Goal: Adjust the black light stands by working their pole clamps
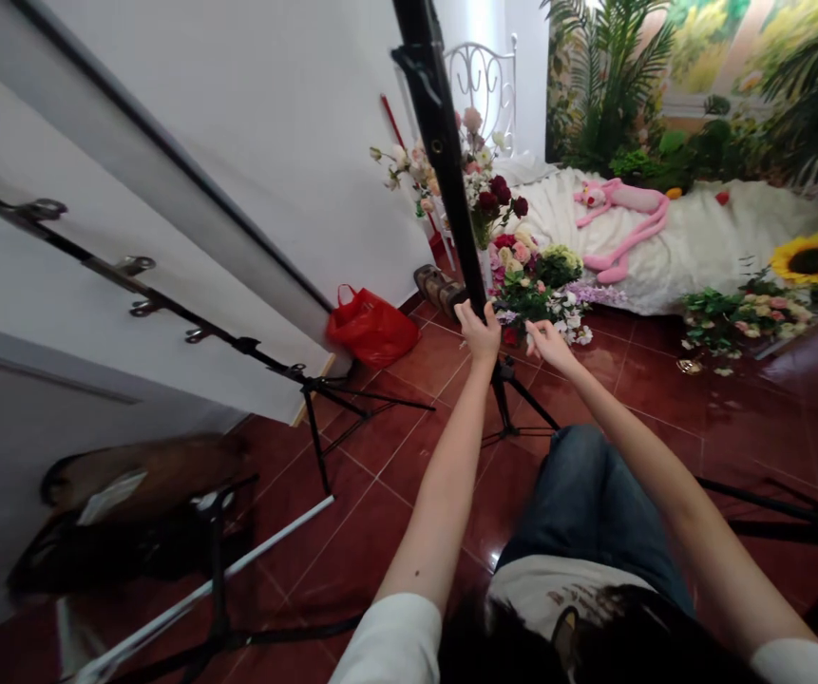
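A black light stand (460, 204) rises in front of me, tilted in the view, with its spread legs on the floor. My left hand (481, 332) is closed around its pole, low down, thumb and fingers on either side. Just right of the pole is my right hand (549, 344), its fingers curled together and apart from the pole. What those fingers hold, if anything, is too small to make out. Bunches of artificial flowers (519, 256) stand right behind the pole and both hands.
A pink plush toy (629, 204) lies on a white cloth (700, 252) to the right. At left are a red plastic bag (372, 328), a black rail with clips (166, 309) and a white pole (216, 581). More stand legs (793, 518) reach in at right. A sunflower (811, 258) stands at far right.
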A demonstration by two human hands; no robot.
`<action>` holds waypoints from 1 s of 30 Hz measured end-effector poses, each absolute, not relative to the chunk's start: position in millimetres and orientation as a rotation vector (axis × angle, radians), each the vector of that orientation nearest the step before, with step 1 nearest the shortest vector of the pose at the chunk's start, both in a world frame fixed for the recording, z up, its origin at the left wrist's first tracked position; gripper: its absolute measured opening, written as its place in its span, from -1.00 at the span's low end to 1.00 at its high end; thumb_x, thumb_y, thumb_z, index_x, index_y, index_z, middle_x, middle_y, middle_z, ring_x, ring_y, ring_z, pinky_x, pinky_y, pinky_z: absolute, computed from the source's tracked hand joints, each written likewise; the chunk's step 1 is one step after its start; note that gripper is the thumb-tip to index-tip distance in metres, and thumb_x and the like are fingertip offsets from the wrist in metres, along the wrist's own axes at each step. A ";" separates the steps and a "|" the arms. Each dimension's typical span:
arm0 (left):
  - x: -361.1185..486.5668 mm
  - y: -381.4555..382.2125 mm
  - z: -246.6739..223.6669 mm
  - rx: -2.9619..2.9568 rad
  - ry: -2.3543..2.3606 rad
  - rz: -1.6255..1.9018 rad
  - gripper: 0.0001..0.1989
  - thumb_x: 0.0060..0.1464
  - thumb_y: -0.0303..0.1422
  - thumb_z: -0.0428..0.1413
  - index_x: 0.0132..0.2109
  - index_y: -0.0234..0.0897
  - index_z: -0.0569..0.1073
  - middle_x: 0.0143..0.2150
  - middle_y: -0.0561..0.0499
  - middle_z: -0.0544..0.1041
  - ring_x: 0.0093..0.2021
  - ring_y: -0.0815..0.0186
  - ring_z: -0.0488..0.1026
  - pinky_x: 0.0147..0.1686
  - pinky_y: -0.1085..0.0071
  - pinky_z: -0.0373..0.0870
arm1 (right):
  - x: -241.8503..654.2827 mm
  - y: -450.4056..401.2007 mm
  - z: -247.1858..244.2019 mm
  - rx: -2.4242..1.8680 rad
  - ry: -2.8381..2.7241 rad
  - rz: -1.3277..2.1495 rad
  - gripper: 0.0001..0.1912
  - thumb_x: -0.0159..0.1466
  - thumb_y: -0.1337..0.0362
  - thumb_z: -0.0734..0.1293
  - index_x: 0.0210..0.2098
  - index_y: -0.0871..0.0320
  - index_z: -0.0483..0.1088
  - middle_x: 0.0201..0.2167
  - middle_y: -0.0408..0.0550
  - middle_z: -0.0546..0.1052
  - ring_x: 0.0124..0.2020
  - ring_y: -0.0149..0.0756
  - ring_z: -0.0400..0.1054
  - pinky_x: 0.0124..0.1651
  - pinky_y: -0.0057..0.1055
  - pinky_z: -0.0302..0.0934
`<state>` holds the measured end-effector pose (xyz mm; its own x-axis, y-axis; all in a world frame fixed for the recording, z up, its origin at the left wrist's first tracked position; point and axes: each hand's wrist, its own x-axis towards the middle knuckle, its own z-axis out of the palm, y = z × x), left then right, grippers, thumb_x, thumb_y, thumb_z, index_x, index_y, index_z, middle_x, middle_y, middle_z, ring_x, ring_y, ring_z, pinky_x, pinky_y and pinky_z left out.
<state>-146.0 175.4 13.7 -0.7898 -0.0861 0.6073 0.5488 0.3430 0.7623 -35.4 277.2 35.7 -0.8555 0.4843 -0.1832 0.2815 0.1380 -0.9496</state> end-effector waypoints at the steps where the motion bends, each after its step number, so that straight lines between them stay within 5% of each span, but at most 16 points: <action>1: -145.4 175.2 13.9 -0.401 -2.041 -1.488 -0.39 0.28 0.12 -0.17 -0.03 -0.42 0.33 -0.06 -0.33 0.39 0.03 0.12 0.39 0.14 0.13 0.34 | -11.2 285.0 29.0 -0.755 -2.209 1.826 -0.82 0.44 0.15 0.18 -0.28 0.03 0.14 -0.65 -0.23 0.40 -0.60 -0.41 0.18 -0.40 -0.46 0.14; 8: -113.3 181.6 15.0 -0.207 -1.965 -1.625 -0.50 0.30 0.03 -0.13 0.08 -0.30 0.30 0.09 -0.29 0.39 0.18 0.06 0.32 0.30 0.02 0.18 | 192.6 361.4 2.5 -0.988 -1.900 1.664 -0.61 0.19 -0.23 0.25 -0.33 -0.07 0.21 -0.62 -0.08 0.42 -0.62 -0.26 0.22 -0.43 -0.24 0.18; 14: -9.6 258.8 -8.4 -0.011 -1.943 -1.717 -0.48 0.29 -0.19 -0.14 0.33 -0.17 -0.01 0.39 -0.33 0.04 0.43 0.04 0.09 0.39 -0.01 0.09 | 367.8 394.5 -10.2 -1.257 -1.484 1.354 -0.50 0.07 -0.35 0.31 -0.36 -0.06 0.35 -0.58 -0.04 0.40 -0.61 -0.24 0.22 -0.44 -0.20 0.19; 18: 107.5 361.6 -2.1 -0.693 -1.974 -2.145 -0.49 0.28 -0.23 -0.09 0.28 -0.34 0.01 0.31 -0.46 0.13 0.30 0.05 0.29 0.32 0.03 0.26 | 446.8 403.6 -6.7 -1.313 -1.145 1.154 -0.40 -0.03 -0.38 0.36 -0.36 0.00 0.36 -0.62 -0.11 0.36 -0.64 -0.30 0.17 -0.51 -0.25 0.18; 23: 258.0 456.7 40.2 -1.833 -1.595 -2.273 -0.58 0.34 -0.13 -0.11 0.20 -0.27 0.19 0.19 -0.29 0.38 0.23 0.18 0.39 0.28 0.11 0.33 | 485.4 404.6 9.5 -1.267 -0.974 1.128 -0.44 0.01 -0.39 0.37 -0.40 -0.04 0.35 -0.66 -0.13 0.31 -0.65 -0.31 0.19 -0.52 -0.22 0.26; 30: 387.6 506.5 71.9 -2.697 -1.465 -2.247 -0.31 0.18 0.06 0.08 0.30 -0.23 0.15 0.24 -0.25 0.40 0.26 0.12 0.40 0.25 0.10 0.34 | 491.9 400.0 11.5 -1.130 -0.850 1.243 -0.34 -0.05 -0.37 0.45 -0.41 0.11 0.36 -0.70 -0.23 0.32 -0.68 -0.48 0.15 -0.57 -0.45 0.16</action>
<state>387.6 506.5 71.9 0.1104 0.8516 0.5124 0.1251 -0.5234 0.8429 491.9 400.0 11.5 0.1645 0.9824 -0.0883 -0.2742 -0.0404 -0.9608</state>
